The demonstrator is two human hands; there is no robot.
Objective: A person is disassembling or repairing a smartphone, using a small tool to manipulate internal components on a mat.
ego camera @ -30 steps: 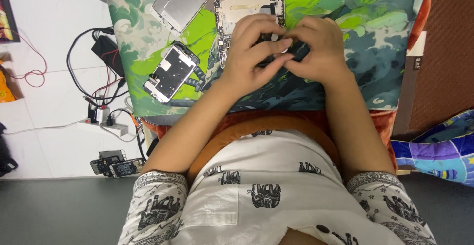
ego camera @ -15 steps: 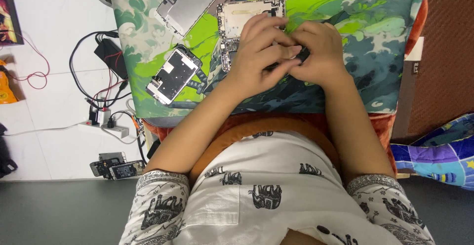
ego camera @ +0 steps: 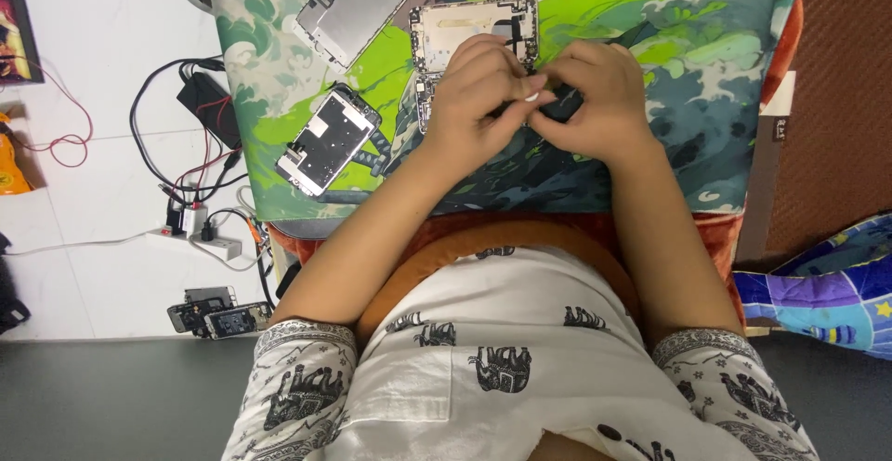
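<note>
My left hand [ego camera: 483,98] and my right hand [ego camera: 595,98] meet over a green and blue patterned mat [ego camera: 678,117]. Both pinch a small dark part [ego camera: 557,106] between the fingertips; most of it is hidden by my fingers. Under my left hand lies an opened phone body [ego camera: 469,29] with its inside showing. A phone screen panel [ego camera: 358,1], back side up, lies at the upper left of the mat. A smaller phone assembly [ego camera: 325,140] rests near the mat's left edge.
Black cables and a charger [ego camera: 204,108] trail on the white floor at left, with a power strip [ego camera: 200,238] and two small phones [ego camera: 218,314] below. A brown surface [ego camera: 841,98] is at right, a blue patterned cloth [ego camera: 827,284] beside it.
Both hands stay together over the opened phone body; the fingers shifted slightly around the small part. The view drifted a little.
</note>
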